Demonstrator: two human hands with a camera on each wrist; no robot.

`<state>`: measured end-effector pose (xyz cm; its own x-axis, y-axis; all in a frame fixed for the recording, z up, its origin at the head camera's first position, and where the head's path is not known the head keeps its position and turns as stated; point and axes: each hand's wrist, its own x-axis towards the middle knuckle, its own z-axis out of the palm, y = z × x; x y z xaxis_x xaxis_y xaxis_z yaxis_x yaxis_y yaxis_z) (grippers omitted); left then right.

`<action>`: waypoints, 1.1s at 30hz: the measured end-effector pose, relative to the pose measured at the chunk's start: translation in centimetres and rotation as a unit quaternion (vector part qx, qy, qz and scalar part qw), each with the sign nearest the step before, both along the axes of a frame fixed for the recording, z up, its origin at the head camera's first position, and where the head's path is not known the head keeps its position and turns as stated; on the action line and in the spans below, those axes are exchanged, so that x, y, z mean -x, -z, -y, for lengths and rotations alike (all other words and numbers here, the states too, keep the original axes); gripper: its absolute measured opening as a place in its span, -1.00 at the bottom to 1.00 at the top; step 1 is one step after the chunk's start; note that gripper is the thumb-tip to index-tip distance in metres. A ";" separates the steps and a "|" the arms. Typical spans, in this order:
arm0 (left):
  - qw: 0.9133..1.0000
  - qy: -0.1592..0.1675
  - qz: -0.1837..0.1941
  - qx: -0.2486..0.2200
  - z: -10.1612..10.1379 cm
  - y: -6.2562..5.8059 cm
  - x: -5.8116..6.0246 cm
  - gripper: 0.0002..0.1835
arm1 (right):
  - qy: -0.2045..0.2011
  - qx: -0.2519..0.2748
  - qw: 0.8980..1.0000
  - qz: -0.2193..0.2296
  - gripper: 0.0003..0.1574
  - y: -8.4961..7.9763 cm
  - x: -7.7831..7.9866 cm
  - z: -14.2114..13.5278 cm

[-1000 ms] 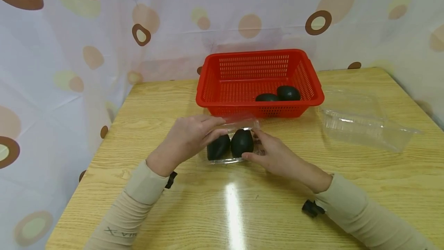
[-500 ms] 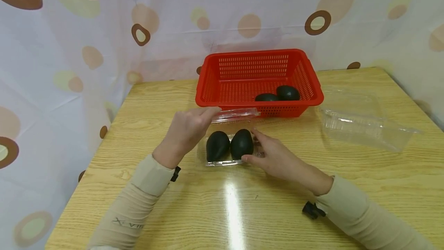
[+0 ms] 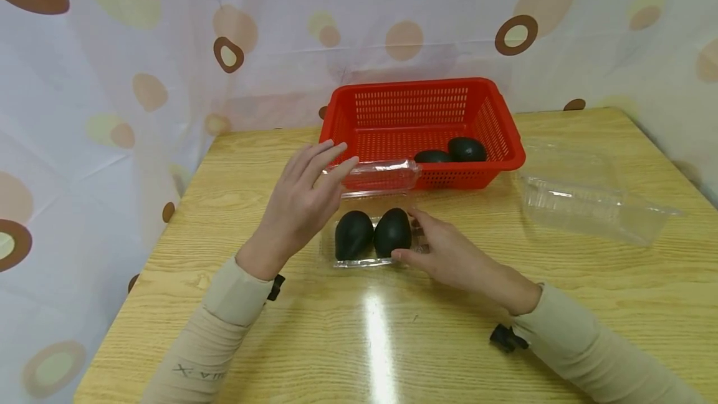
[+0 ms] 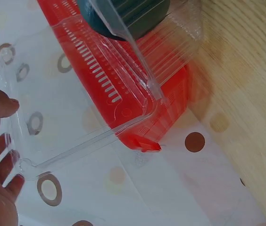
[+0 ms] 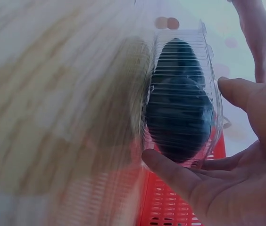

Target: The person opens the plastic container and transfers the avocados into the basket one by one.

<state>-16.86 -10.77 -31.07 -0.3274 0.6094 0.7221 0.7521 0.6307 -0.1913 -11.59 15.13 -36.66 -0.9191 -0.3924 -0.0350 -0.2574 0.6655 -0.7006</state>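
A clear plastic clamshell box [image 3: 364, 263] lies in front of the basket in the head view, holding two dark green avocados [image 3: 353, 235] side by side. Its lid [image 3: 381, 174] is swung up, leaning back toward the basket. My left hand [image 3: 297, 211] is at the lid's left end, fingers spread and fairly straight; in the left wrist view its thumb [image 4: 3, 104] and fingers lie along the lid's edge. My right hand [image 3: 449, 255] grips the box's right end, thumb at the front and fingers at the back. Ridged plastic lies over the avocados [image 5: 179, 117] in the right wrist view.
Behind the box stands a red perforated basket [image 3: 364, 89] with two more avocados [image 3: 467, 149] in its right front corner. Another clear clamshell box [image 3: 586, 211] lies opened at the right on the wooden table [image 3: 252, 161]. A patterned cloth [image 3: 348, 17] hangs behind.
The lid has swung up and back from low over the avocados. My left hand has gone up with it, and its fingers have spread. My right hand stays in place.
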 end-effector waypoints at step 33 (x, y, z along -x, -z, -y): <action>0.933 0.013 0.328 0.147 2.0 5.3 -2.0 0.08 | -0.009 -0.021 0.999 -0.043 -0.71 -0.4 0.1 -2.4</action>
